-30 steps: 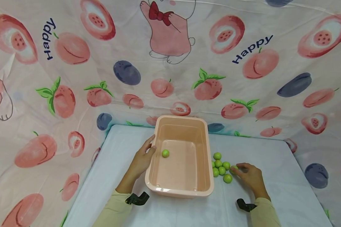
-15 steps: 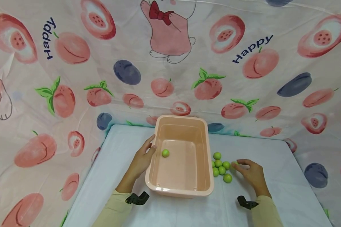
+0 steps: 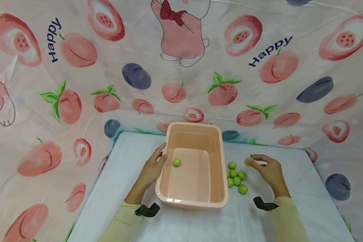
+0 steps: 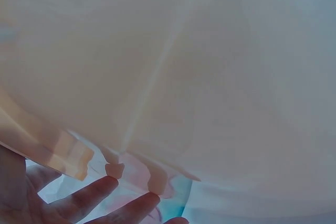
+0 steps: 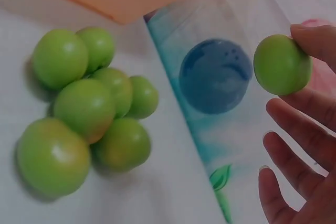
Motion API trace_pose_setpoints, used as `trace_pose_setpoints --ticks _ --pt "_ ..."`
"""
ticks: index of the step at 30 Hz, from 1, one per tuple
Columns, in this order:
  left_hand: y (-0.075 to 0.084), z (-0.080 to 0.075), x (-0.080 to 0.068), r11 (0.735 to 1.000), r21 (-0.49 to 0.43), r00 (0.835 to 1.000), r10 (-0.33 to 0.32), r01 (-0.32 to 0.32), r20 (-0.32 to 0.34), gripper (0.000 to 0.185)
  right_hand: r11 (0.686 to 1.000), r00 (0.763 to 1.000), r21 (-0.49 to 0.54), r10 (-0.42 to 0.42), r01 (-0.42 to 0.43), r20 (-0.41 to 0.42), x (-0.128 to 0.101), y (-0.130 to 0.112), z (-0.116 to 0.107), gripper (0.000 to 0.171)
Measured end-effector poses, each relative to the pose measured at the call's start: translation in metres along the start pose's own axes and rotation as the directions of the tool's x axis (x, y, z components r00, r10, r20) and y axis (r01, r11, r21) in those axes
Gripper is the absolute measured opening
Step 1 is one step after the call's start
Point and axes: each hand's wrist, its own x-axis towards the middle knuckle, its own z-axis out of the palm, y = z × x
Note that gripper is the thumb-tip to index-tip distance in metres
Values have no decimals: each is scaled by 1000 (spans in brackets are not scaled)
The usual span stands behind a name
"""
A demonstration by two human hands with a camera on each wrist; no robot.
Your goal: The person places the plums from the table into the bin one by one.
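While the left wrist view is mostly blocked by tub wall:
Right hand: fingertips pinch one green fruit — lifted above cluster.
Left hand: fingers straight, against pink tub outer wall — palm cut off.
Fruit in tub: just beyond left fingertips.

"Happy" printed in dark blue on backdrop cloth: far right, upright; far left, rotated sideways.
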Motion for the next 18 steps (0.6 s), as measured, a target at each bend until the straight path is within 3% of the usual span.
trace_pose_setpoints --ticks 18 --pt "-2 1 2 1000 -7 1000 2 -2 -8 50 992 996 108 -70 63 57 25 -63 -9 52"
